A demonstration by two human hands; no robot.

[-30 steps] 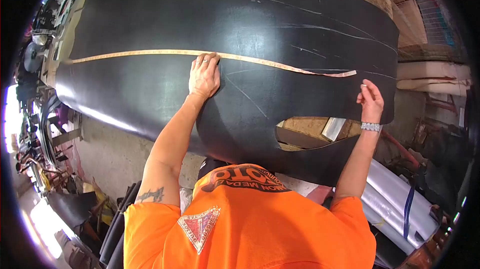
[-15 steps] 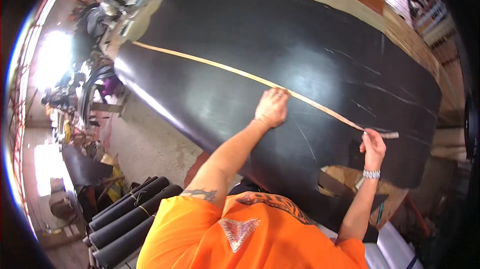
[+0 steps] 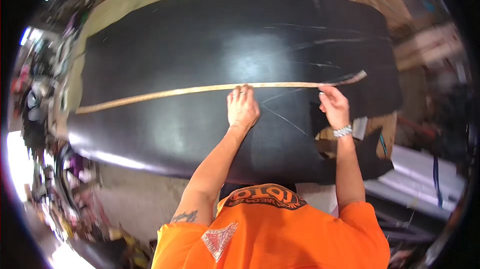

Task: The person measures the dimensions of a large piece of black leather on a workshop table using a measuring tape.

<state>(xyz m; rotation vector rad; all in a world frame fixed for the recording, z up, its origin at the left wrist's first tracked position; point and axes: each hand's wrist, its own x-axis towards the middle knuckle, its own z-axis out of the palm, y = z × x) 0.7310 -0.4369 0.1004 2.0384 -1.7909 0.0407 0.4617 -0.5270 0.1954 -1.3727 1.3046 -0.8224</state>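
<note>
A large black leather-like sheet (image 3: pixel 165 44) covers the worktable, with pale chalk-like lines on its right half. Across it runs a yellow measuring tape (image 3: pixel 185 91), from the sheet's left edge to the right. My left hand (image 3: pixel 243 110) lies palm down on the sheet, its fingers extended onto the middle of the tape. Farther right, my right hand (image 3: pixel 335 106) pinches the tape between thumb and fingers. Beyond that pinch, the tape's loose end curls up and to the right. A cut-out gap in the sheet lies below my right hand.
Pale table surface (image 3: pixel 122 11) shows beyond the sheet's far edge. Brown board (image 3: pixel 387 126) is exposed at the lower right, beside pale rolls (image 3: pixel 410 169). Cluttered equipment stands along the left. Concrete floor (image 3: pixel 130 189) shows between the table and me.
The view has turned, so the tape now lies nearly level across it. Both hands keep about the same places on the tape, and the left fingers look more stretched out.
</note>
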